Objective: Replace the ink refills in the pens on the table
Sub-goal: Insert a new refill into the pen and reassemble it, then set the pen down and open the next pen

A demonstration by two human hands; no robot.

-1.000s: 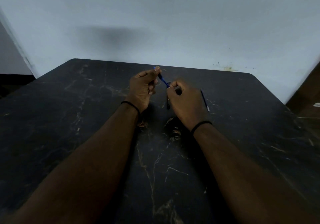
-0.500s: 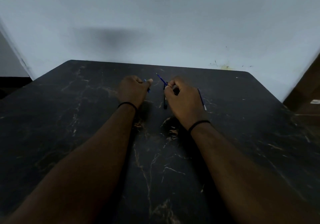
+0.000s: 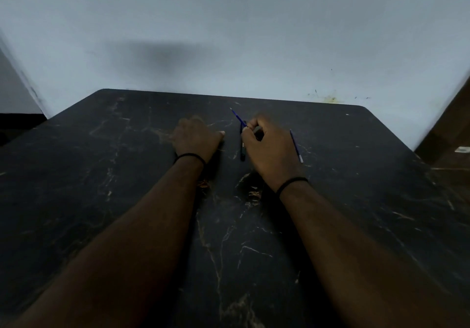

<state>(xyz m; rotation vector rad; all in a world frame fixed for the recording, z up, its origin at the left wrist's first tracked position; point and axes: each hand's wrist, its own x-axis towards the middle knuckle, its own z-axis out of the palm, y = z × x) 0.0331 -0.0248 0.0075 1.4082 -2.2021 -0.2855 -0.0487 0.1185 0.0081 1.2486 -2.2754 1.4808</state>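
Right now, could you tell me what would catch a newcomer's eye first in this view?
Two bare forearms reach across a black marble-patterned table, each wrist wearing a thin black band. The right hand, right of centre, pinches a thin blue ink refill that points up and away, above a dark pen lying on the table. The left hand rests closed on the table, and a second blue refill lies just right of the right hand.

Head view: looks forward-down, close over table [image 3: 101,175].
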